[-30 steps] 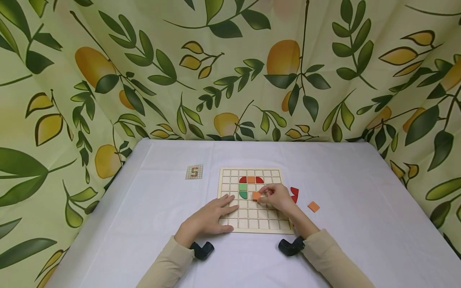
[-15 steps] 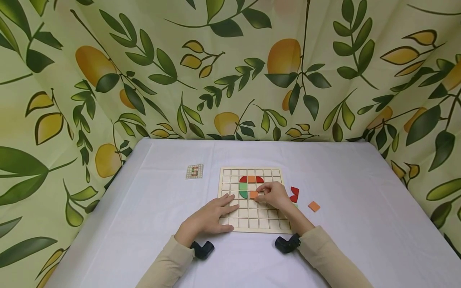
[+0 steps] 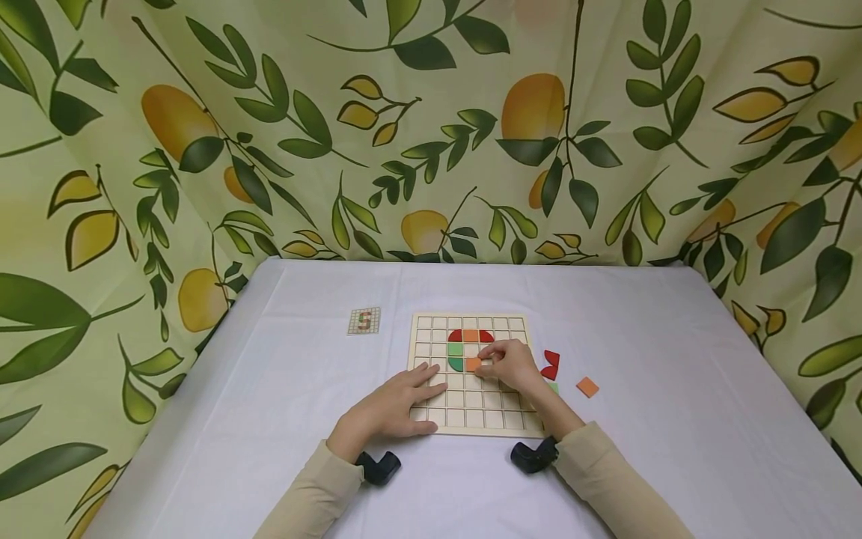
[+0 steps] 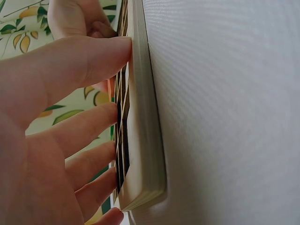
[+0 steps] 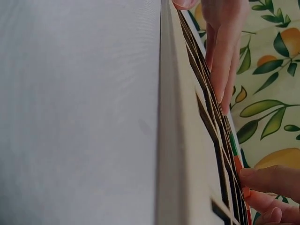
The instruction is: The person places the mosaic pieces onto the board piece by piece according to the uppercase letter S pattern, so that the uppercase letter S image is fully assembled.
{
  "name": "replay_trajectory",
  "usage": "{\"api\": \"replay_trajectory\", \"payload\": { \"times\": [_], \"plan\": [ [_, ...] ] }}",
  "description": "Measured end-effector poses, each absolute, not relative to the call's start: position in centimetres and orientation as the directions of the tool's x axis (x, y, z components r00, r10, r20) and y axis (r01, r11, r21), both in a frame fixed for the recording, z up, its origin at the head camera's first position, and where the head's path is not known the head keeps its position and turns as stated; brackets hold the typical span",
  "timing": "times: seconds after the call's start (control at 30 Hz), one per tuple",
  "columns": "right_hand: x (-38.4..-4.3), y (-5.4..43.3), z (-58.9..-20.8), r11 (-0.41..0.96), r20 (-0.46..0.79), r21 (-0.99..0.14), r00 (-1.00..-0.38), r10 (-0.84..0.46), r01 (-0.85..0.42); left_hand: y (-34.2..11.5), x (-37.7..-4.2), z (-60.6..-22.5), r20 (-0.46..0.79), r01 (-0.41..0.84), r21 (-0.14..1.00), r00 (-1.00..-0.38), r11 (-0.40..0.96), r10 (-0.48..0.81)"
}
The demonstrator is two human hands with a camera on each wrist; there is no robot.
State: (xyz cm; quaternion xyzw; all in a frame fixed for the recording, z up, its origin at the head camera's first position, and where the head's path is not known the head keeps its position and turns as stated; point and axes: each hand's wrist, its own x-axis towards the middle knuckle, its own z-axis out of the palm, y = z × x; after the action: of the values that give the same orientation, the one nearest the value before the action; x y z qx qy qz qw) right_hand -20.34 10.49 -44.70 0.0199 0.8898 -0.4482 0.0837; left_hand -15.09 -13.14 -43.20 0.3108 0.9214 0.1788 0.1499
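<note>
"Where's the orange square [image 3: 473, 364]?"

"Near the middle of the board [image 3: 481, 432], just right of the dark green piece [image 3: 456, 365]. The right hand [image 3: 514, 365] appears to pinch it at its right side; I can't tell whether it lies flat in its cell."

"So what might spoil it?"

"Letting go while it's crooked, I'd say. A corner could perch on a ridge, and pushing it sideways might nudge the green one."

"And the left hand [image 3: 397, 404]?"

"Fingers spread, grasping nothing, resting over the board's left side with the thumb at the near edge. Were that to lift, a hard press could slide the board on the tablecloth [image 3: 303, 359]."

"Anything by the right edge?"

"Red pieces [image 3: 551, 364], and a pale green piece [image 3: 554, 388] partly hidden by the wrist. Drawing the arm back low could scatter them."
</note>
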Motion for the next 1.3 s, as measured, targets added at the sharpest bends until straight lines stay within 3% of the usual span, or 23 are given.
{"api": "replay_trajectory", "payload": {
  "times": [1.3],
  "plan": [
    [-19.7, 11.6, -44.2, 0.583, -0.189, -0.805, -0.979, -0.079, 0.109, -13.2, -15.1, -43.2, -0.161, 0.527, 0.415, -0.760, 0.742, 0.630]
  ]
}}
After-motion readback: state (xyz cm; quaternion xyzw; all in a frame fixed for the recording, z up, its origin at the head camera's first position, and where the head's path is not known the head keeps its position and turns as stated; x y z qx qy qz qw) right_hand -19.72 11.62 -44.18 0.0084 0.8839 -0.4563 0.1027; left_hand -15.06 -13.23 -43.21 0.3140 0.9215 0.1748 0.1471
